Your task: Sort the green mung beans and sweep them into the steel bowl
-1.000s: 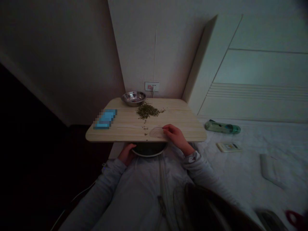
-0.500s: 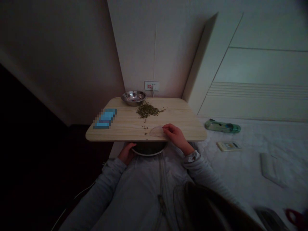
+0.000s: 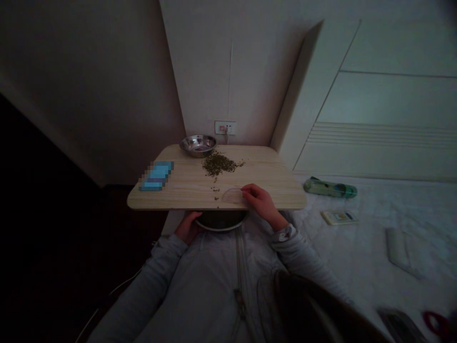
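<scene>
My right hand [image 3: 260,202] pinches a clear, curved plastic piece [image 3: 233,195] that lies against the wooden table [image 3: 274,178] near its front edge. Below that edge, my left hand [image 3: 188,227] grips the left side of a dark bowl [image 3: 222,223] with a pale rim; the table hides the bowl's far part. A pile of small green-brown grains [image 3: 219,164] is spread on the table behind the plastic piece, with a few loose grains trailing toward the front edge. Behind the pile, at the back left, stands a shiny metal bowl [image 3: 198,145].
A phone with a blurred blue screen [image 3: 157,176] lies on the table's left side. A socket [image 3: 224,127] with a plug is on the wall behind. On the white bed [image 3: 371,257] at right are a green bottle-like item [image 3: 330,187], a pale phone-like item [image 3: 339,217] and a white packet [image 3: 402,250].
</scene>
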### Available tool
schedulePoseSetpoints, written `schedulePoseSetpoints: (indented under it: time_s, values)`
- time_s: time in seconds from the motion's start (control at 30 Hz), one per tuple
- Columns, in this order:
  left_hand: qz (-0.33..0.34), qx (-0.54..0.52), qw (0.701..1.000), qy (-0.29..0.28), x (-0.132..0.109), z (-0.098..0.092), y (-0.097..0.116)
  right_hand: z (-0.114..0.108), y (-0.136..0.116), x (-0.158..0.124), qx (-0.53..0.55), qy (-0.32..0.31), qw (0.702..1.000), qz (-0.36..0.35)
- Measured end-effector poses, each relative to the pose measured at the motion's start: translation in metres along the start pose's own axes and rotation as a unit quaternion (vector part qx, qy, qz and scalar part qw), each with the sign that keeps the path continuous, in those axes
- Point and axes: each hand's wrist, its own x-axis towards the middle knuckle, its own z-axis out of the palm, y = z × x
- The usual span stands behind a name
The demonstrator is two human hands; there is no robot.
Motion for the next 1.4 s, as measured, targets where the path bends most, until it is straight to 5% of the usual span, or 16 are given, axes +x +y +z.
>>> schedulePoseSetpoints:
  time_s: [1.4]
  values:
    - [0.004, -0.013, 1.000, -0.008, 0.0003, -0.0011, 0.0000, -0.0003, 0.0022, 0.0005, 0.001, 0.005, 1.000, 0.007]
